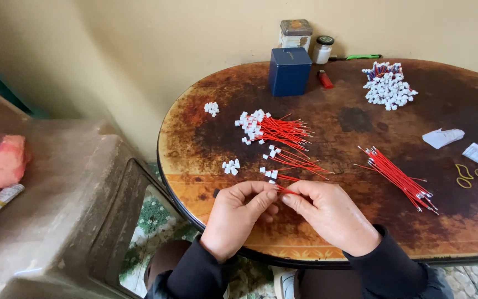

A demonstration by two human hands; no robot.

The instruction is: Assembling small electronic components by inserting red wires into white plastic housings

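Both hands, left [239, 216] and right [327, 213], grips pinched on one red wire [287, 191], round table [360, 232]

Wire bundle [398, 178] right of connector heap [252, 125]

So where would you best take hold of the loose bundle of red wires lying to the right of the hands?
Probably around the middle of the red wire bundle, pinching across it from above. The wires lie flat on the round table, running diagonally and packed closest mid-length. The upper-left ends splay apart, and the lower-right ends carry small tips, so either end would likely scatter or bend.
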